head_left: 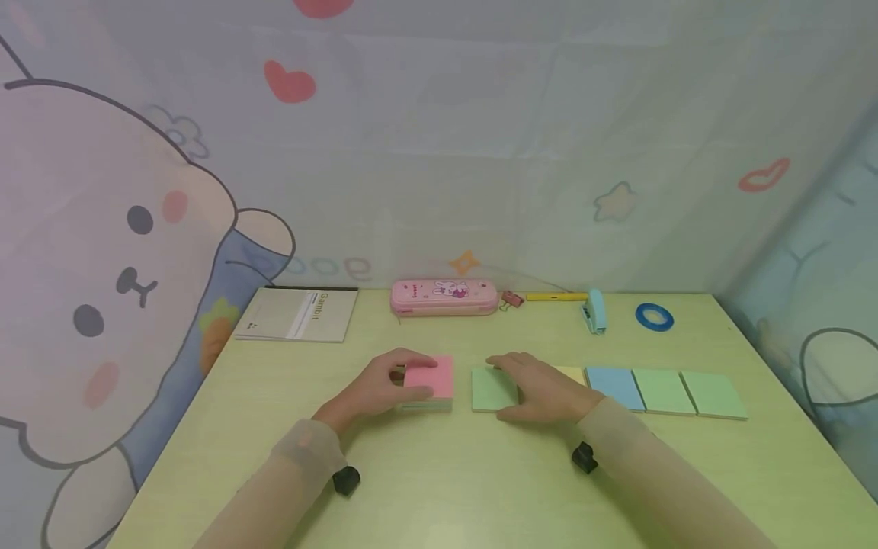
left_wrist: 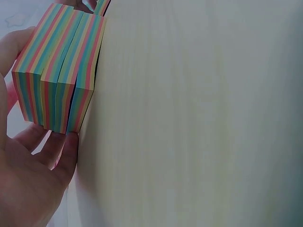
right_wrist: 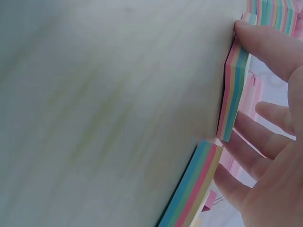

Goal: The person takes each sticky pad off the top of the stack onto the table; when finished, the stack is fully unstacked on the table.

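Note:
My left hand (head_left: 384,385) holds a stack of sticky note pads (head_left: 434,377) with a pink sheet on top, thumb at the near side and fingers at the far side. Striped coloured edges of the stacked pads (left_wrist: 59,71) show in the left wrist view. A single green-topped sticky note pad (head_left: 490,390) lies just right of the stack, a small gap between them. Around its right part, my right hand (head_left: 545,389) grips it; in the right wrist view the thumb meets one end of this pad (right_wrist: 233,90) and fingertips the other.
Right of the right hand runs a row of pads: yellow (head_left: 571,374), blue (head_left: 615,387) and two green (head_left: 661,391). Along the back lie a notebook (head_left: 298,314), pink pencil case (head_left: 444,297), binder clip (head_left: 511,299), yellow pen (head_left: 557,296), blue stapler (head_left: 594,311) and blue tape roll (head_left: 641,316).

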